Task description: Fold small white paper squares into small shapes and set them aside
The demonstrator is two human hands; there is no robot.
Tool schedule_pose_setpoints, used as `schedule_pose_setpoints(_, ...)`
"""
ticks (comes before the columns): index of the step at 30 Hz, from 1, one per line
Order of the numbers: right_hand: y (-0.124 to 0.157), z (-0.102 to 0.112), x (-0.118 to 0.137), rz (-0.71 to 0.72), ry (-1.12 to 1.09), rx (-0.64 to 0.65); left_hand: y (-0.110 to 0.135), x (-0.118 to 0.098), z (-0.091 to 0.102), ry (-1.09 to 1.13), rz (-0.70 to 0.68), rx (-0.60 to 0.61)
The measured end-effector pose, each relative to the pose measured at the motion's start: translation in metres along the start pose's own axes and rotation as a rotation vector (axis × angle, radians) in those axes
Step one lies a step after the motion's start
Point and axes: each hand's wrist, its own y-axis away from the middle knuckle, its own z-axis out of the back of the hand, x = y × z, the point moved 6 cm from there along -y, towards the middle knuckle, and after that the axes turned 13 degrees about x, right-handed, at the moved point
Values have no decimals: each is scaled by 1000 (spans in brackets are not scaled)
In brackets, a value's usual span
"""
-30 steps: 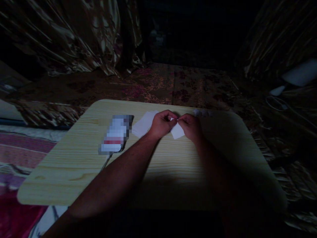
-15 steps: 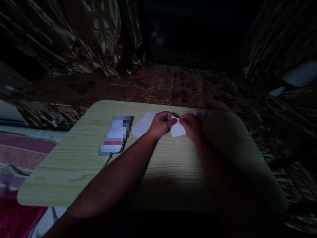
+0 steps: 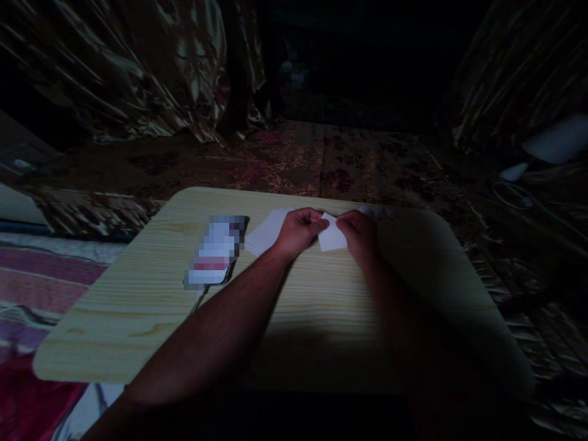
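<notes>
Between my two hands is a small white piece of paper (image 3: 331,237), held over the far part of the wooden table (image 3: 316,318). My left hand (image 3: 299,231) pinches its left edge, thumb on top. On the other side my right hand (image 3: 359,234) grips the right edge with thumb and fingers closed. Several white sheets of paper (image 3: 265,231) lie fanned on the table just left of my left hand, partly hidden by it. Behind my right hand sit several small whitish pieces (image 3: 379,212), too dim to name.
A phone (image 3: 215,251), blurred out, lies on the left of the table with a cable (image 3: 198,300) running from it. Patterned curtains (image 3: 184,67) hang at the back. At the right stands a white lamp-like object (image 3: 558,139). Striped bedding (image 3: 41,282) is at the left.
My right hand has shifted slightly to the right, and the paper's top edge shows more between the fingers. My left hand stays almost in place.
</notes>
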Motion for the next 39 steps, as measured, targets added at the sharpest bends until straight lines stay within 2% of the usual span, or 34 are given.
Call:
schedule_pose_setpoints(11, 1, 0, 1, 15, -70, 17, -2, 4, 3, 30, -2, -2)
schedule_pose_setpoints(29, 1, 3, 3, 38, 6, -16, -3, 8, 4, 1, 11, -23)
schedule_pose_setpoints(39, 1, -5, 4, 49, 71, 48, 0, -1, 1, -58, -66, 25)
